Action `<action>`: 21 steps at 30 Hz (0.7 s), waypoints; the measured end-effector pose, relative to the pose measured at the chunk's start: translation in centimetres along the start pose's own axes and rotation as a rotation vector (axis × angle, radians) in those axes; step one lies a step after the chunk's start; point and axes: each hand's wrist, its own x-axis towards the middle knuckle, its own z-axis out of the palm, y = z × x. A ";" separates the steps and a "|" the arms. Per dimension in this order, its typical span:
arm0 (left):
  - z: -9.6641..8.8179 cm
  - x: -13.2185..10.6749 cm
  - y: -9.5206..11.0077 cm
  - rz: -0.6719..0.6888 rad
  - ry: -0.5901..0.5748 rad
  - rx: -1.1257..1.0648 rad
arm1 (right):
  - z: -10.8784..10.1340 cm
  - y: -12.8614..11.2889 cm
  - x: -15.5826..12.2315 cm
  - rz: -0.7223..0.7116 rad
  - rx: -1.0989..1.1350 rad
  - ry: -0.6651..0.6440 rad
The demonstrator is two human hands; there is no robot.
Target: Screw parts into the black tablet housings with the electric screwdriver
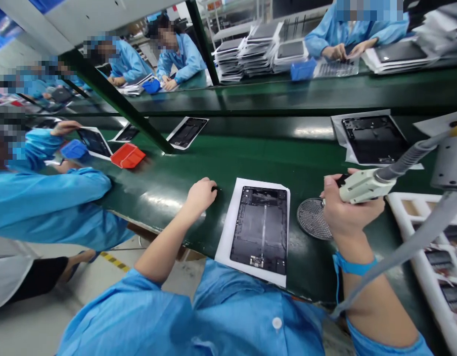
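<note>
My left hand [201, 196] rests on the green bench to the left of a tablet back housing, its fingers curled. A small dark bit shows at its fingertips, too small to name. In front of me the black tablet housing [251, 232] lies on a white sheet [228, 232], inner side up, with a pale strip down its middle. My right hand [349, 210] is closed around a pale hand tool [367, 187] with a grey ribbed hose [408, 158]; its working end is hidden. Below that hand, a round perforated metal disc [313, 217] is partly covered.
A white tray [410, 222] of dark parts stands at right, near a grey cable [391, 272]. More housings [375, 138] lie along the back. At left sit a red bin [127, 155] and a co-worker's sleeve [46, 198]. A green post [117, 99] slants across.
</note>
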 end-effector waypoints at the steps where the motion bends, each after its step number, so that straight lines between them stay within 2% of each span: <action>1: 0.4 -0.4 -0.4 0.004 0.042 -0.031 | 0.0 -0.2 0.0 0.000 0.004 0.006; 5: 1.9 -1.1 -1.6 -0.040 0.215 -0.093 | 0.1 -0.7 -0.1 -0.014 0.020 0.012; 8: 3.1 -1.0 -2.2 -0.027 0.254 -0.121 | 0.1 -0.7 -0.3 -0.020 0.022 0.001; 13: 4.5 -1.4 -3.4 0.069 0.366 -0.197 | -0.1 -0.4 -0.4 -0.023 -0.009 -0.048; 21: 5.1 -2.3 -4.1 0.045 0.391 -0.317 | 0.2 -0.2 -0.3 -0.010 0.034 -0.012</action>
